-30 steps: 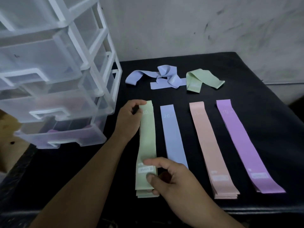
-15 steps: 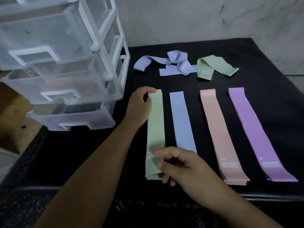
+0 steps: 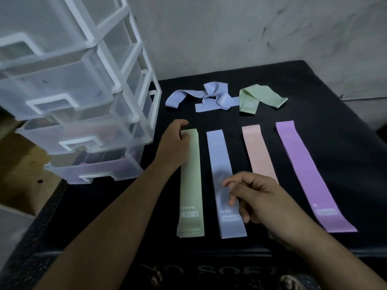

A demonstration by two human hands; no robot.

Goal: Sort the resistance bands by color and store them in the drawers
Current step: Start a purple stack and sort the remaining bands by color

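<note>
At the far left I have the clear drawer unit (image 3: 83,122) standing on the tabletop (image 3: 339,147), its fronts jutting out in steps and the lowest drawer (image 3: 94,170) showing a purple tint inside. Next over, the left hand (image 3: 173,147) has its fingers (image 3: 184,136) curled round the far end of the green stack (image 3: 191,185), which lies flat, just beside the unit. My worry is that lifting the stack by that one end would let the layers fan and slide apart, and the near end sits close to the front edge, so a strip could drop off. The blue stack (image 3: 219,155) lies parallel, close enough to be dragged askew. Behind it, tangled loose blue bands (image 3: 211,97) and a folded loose green band (image 3: 259,99) wait unsorted. The right hand (image 3: 257,199) hovers over the blue stack's near end, fingers loosely bent and holding nothing; it is blurred, so I cannot tell whether it touches. It also hides part of the pink stack (image 3: 254,151). The purple stack (image 3: 303,170) angles outward. For room, I judge the bare strip beside the drawers narrow, and the overhanging fronts could catch a rising wrist. Right of the purple stack the tabletop lies open to its edge.
</note>
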